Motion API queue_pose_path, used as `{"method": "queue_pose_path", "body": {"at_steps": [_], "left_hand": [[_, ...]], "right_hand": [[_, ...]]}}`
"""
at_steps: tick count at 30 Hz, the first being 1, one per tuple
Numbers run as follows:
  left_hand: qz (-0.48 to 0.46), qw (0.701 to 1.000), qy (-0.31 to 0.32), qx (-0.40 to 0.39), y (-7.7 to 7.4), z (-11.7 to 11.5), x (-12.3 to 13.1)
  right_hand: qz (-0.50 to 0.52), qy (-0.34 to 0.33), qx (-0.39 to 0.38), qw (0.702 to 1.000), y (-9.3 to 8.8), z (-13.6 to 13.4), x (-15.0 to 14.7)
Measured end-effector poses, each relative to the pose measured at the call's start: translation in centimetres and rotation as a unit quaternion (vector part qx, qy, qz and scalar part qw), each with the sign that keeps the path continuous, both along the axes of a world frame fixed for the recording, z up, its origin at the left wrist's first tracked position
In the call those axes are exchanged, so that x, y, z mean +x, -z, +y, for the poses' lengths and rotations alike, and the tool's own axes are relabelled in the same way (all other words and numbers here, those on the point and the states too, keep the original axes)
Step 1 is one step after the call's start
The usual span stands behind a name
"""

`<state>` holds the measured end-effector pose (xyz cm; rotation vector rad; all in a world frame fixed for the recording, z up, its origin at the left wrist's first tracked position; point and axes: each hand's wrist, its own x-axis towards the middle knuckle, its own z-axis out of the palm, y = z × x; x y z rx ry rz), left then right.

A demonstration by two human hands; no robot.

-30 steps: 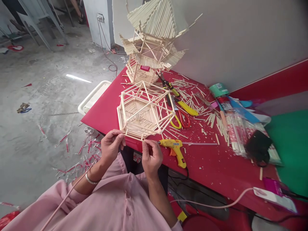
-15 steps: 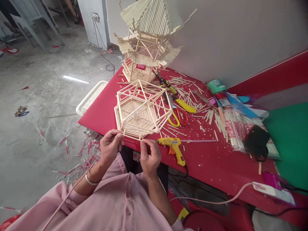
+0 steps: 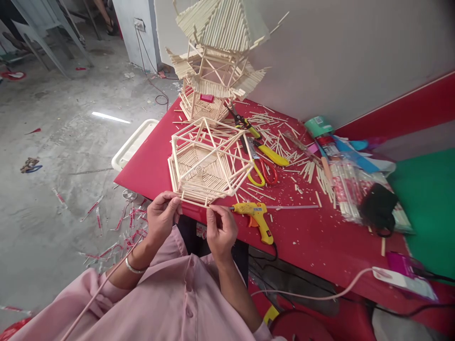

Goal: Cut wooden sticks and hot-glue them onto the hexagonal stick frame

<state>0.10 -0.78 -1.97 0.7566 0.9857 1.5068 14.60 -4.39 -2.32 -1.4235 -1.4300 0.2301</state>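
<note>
Between my two hands a thin wooden stick (image 3: 194, 203) is held level at the red table's near edge, with short stick pieces standing up from it. My left hand (image 3: 162, 213) pinches its left end between thumb and fingers. The right end is pinched in my right hand (image 3: 221, 228). Just beyond is a six-sided stick frame (image 3: 213, 161) on a base of sticks laid in rings; whether the held stick touches that base I cannot tell. A yellow hot glue gun (image 3: 253, 214) lies beside my right hand, a glue stick in its back.
Behind the frame stands a tiered stick pagoda (image 3: 216, 61). Pliers (image 3: 245, 124), scissors (image 3: 261, 166) and many loose sticks (image 3: 270, 132) lie to its right. Farther right are bagged sticks (image 3: 344, 184) and a black cloth item (image 3: 379, 206). A white stool (image 3: 133, 144) adjoins the table's left edge.
Both hands keep their pinch on the stick in nearly the same place. The whole view has shifted very slightly; nothing on the table has moved.
</note>
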Motion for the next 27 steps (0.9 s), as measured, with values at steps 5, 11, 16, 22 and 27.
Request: {"method": "queue_pose_path", "body": {"at_steps": [5, 11, 16, 22, 27], "left_hand": [[-0.004, 1.000, 0.002, 0.000, -0.09, -0.03, -0.02], [-0.004, 1.000, 0.000, 0.000, 0.05, -0.06, -0.05], [0.001, 1.000, 0.002, 0.004, -0.41, -0.08, 0.06], [0.000, 1.000, 0.001, -0.006, -0.51, -0.02, 0.09], [-0.003, 1.000, 0.001, -0.008, -0.27, 0.00, 0.05]], "right_hand": [[0.002, -0.003, 0.007, 1.000, -0.18, 0.09, -0.01], [0.013, -0.007, 0.006, 1.000, 0.03, 0.04, 0.01], [0.013, -0.007, 0.009, 1.000, -0.03, 0.03, -0.09], [0.013, -0.005, 0.003, 1.000, 0.02, 0.05, -0.09], [0.003, -0.003, 0.011, 1.000, -0.18, 0.13, -0.13]]}}
